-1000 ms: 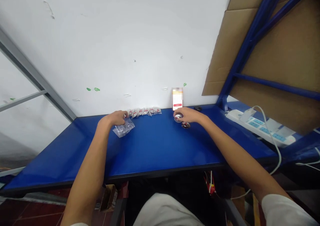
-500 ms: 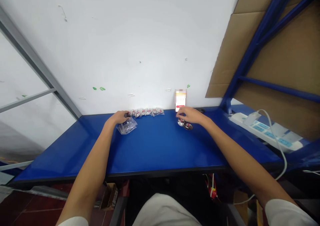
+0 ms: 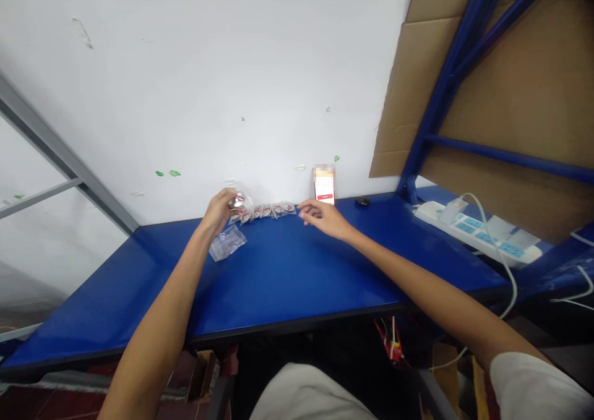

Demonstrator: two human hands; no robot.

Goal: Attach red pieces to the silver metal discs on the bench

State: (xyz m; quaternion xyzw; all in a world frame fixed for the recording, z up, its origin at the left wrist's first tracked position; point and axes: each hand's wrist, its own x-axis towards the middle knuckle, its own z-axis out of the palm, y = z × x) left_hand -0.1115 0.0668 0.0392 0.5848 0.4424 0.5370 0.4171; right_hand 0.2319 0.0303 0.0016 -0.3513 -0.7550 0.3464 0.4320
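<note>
My left hand (image 3: pixel 221 211) is closed on a clear plastic bag with a shiny round metal piece (image 3: pixel 239 199) in it, raised at the left end of a row. The row is of several small bagged pieces (image 3: pixel 266 211) with red marks, lying along the wall. Just below the left hand lies a clear flat plastic bag pile (image 3: pixel 227 242) on the blue table. My right hand (image 3: pixel 323 217) hovers right of the row, in front of the phone (image 3: pixel 323 185), fingers loosely curved and apart, nothing visible in them. The table behind its palm is hidden.
The blue table (image 3: pixel 278 278) meets a white wall (image 3: pixel 232 67). A black mouse-like object (image 3: pixel 362 201) lies at the back right. Farther right is a white power strip (image 3: pixel 477 231) with a cable. A blue metal frame (image 3: pixel 439 92) and cardboard stand at the right.
My left hand has lifted the bagged metal piece from the table beside the row. My right hand has moved left from two shiny discs, which no longer show. The view has shifted slightly.
</note>
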